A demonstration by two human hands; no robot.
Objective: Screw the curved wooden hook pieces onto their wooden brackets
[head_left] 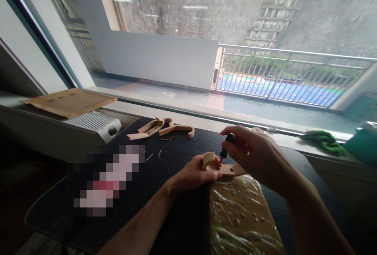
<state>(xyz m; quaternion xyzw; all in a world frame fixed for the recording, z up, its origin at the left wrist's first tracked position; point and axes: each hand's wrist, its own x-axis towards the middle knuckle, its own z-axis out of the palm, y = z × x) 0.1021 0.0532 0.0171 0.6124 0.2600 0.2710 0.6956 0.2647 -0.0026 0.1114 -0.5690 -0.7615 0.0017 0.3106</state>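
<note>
My left hand (200,170) grips the curled end of a wooden hook (226,169), which lies across the far end of a block wrapped in shiny clear film (238,211). In my right hand (250,149) is a screwdriver (226,147) with a black handle, held between thumb and fingers. It tilts slightly, its tip down at a hole near the hook's curl. A second hole shows farther right on the hook. Whether a screw sits under the tip is too small to tell. Several small holes or marks dot the wrapped block.
More wooden hooks (176,130) lie at the back of the black table (141,208), with several loose screws (149,156) nearby. A blurred-out patch covers the table's left. A brown envelope (70,101) rests at the far left. On the sill at right lies a green cloth (322,141).
</note>
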